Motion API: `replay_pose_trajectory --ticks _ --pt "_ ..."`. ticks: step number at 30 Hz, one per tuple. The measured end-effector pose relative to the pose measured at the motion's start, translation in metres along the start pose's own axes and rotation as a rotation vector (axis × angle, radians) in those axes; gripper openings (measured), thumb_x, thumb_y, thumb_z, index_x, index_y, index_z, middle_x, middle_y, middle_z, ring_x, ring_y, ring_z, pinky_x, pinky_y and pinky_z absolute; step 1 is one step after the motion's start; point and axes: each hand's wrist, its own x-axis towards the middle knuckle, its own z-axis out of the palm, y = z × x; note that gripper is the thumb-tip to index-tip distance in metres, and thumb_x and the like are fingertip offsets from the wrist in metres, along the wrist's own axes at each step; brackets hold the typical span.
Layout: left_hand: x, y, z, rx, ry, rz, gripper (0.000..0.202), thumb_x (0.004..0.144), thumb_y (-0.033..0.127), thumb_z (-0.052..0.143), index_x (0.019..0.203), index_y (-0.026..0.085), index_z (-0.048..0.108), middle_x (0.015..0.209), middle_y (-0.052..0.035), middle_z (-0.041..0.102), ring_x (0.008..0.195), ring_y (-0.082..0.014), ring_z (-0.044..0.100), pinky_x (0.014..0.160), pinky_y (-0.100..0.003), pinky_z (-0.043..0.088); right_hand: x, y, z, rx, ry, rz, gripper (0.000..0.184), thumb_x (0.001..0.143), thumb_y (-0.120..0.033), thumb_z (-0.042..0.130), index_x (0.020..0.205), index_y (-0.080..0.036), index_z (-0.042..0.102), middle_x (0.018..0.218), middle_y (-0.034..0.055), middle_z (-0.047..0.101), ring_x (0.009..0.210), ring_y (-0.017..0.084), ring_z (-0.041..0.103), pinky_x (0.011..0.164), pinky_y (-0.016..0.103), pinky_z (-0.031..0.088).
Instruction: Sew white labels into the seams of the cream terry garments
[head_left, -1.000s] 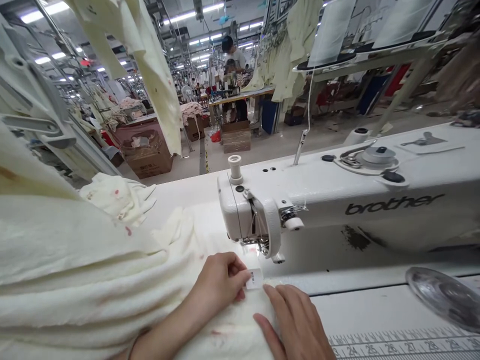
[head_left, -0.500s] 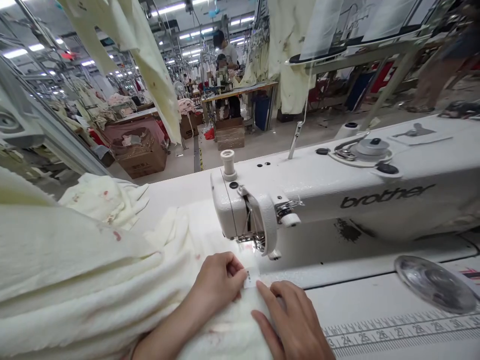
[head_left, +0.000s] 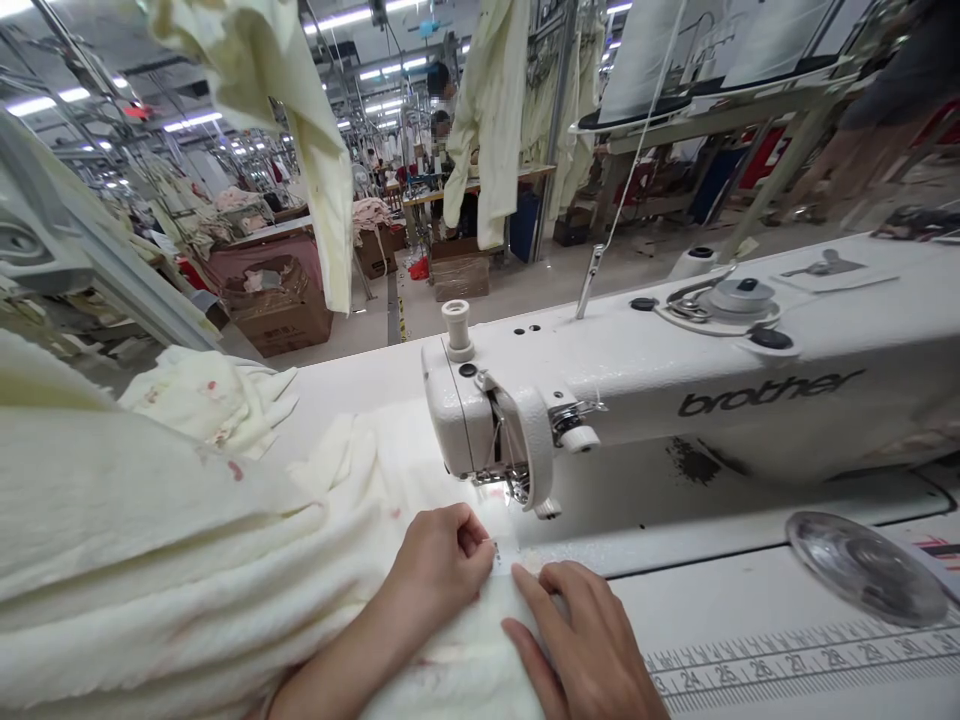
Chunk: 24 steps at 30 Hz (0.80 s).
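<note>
Pale cream fabric (head_left: pixel 247 550) with small reddish marks spreads in folds over the left of the table and runs under the head of a white sewing machine (head_left: pixel 442 405). Just in front of the needle area, my left hand (head_left: pixel 439 560) pinches a small white label (head_left: pixel 507 553) with dark print at the fabric's edge. My right hand (head_left: pixel 589 635) lies to the right, fingers spread and resting on the fabric, its index fingertip beside the label. The presser foot is partly hidden by the machine's guard.
A clear plastic disc (head_left: pixel 866 568) lies right of my hands, above a printed ruler scale (head_left: pixel 795 660). Cream garment pieces (head_left: pixel 487 120) hang beyond the machine. Cardboard boxes (head_left: pixel 281 315) stand on the floor. A person's legs (head_left: pixel 847 165) show at the upper right.
The hanging cream garments in the background have shifted, one now partly covering the person at the far table. Both my hands and the label stay almost in place.
</note>
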Motion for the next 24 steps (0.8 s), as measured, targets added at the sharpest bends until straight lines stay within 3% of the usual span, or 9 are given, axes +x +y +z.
replay_pose_trajectory --ticks 3,6,8,11,15,20,24 --pt "-0.009 -0.006 0.0 0.166 0.098 0.123 0.006 0.077 0.018 0.055 0.081 0.016 0.059 0.067 -0.001 0.061 0.063 -0.0169 0.061 0.059 -0.026 0.048 0.0 -0.001 0.0 0.012 -0.005 0.016 0.024 0.096 -0.02 0.042 0.112 -0.009 0.057 0.098 0.0127 0.051 0.095 0.024 0.051 0.078 0.037 0.044" --pt "-0.027 -0.013 -0.006 0.384 0.229 0.382 0.025 0.081 0.011 0.049 0.105 0.015 0.057 0.096 -0.0084 0.062 0.082 -0.0198 0.065 0.072 -0.033 0.055 0.0 0.0 0.001 0.015 -0.007 0.012 0.024 0.096 -0.019 0.042 0.113 -0.009 0.056 0.098 0.0124 0.05 0.097 0.024 0.05 0.078 0.036 0.044" --pt "-0.04 -0.019 -0.011 0.508 0.221 0.61 0.03 0.086 0.008 0.044 0.113 0.015 0.055 0.113 -0.0125 0.06 0.099 -0.0212 0.063 0.084 -0.034 0.056 -0.002 0.002 0.002 0.004 0.001 -0.014 0.025 0.096 -0.021 0.042 0.115 -0.009 0.055 0.1 0.0127 0.05 0.097 0.024 0.05 0.078 0.036 0.044" --pt "-0.051 -0.026 -0.016 0.699 0.11 0.879 0.037 0.09 0.01 0.043 0.127 0.008 0.047 0.132 -0.0161 0.053 0.126 -0.0241 0.048 0.1 -0.035 0.048 -0.003 0.005 0.005 -0.015 0.016 -0.042 0.027 0.096 -0.023 0.043 0.114 -0.009 0.055 0.1 0.0126 0.05 0.095 0.024 0.05 0.078 0.036 0.044" --pt "-0.052 -0.032 -0.017 0.857 0.02 0.918 0.047 0.091 0.012 0.044 0.137 0.004 0.036 0.143 -0.0162 0.042 0.135 -0.0235 0.035 0.106 -0.035 0.041 -0.004 0.008 0.006 -0.01 0.018 -0.056 0.026 0.095 -0.022 0.043 0.114 -0.009 0.055 0.098 0.0114 0.05 0.093 0.022 0.05 0.078 0.034 0.045" --pt "-0.05 -0.036 -0.013 0.885 0.044 0.906 0.05 0.091 0.013 0.043 0.139 0.006 0.034 0.144 -0.0141 0.04 0.136 -0.0216 0.034 0.107 -0.034 0.04 -0.004 0.008 0.006 0.004 0.017 -0.04 0.026 0.095 -0.022 0.043 0.115 -0.009 0.054 0.1 0.012 0.049 0.096 0.023 0.049 0.08 0.035 0.045" --pt "-0.049 -0.036 -0.013 0.872 0.026 0.928 0.052 0.089 0.013 0.046 0.14 0.007 0.035 0.144 -0.0154 0.041 0.136 -0.0253 0.033 0.107 -0.037 0.04 -0.003 0.007 0.004 0.005 0.03 -0.041 0.026 0.095 -0.021 0.043 0.114 -0.009 0.055 0.099 0.0116 0.05 0.094 0.022 0.05 0.078 0.033 0.045"
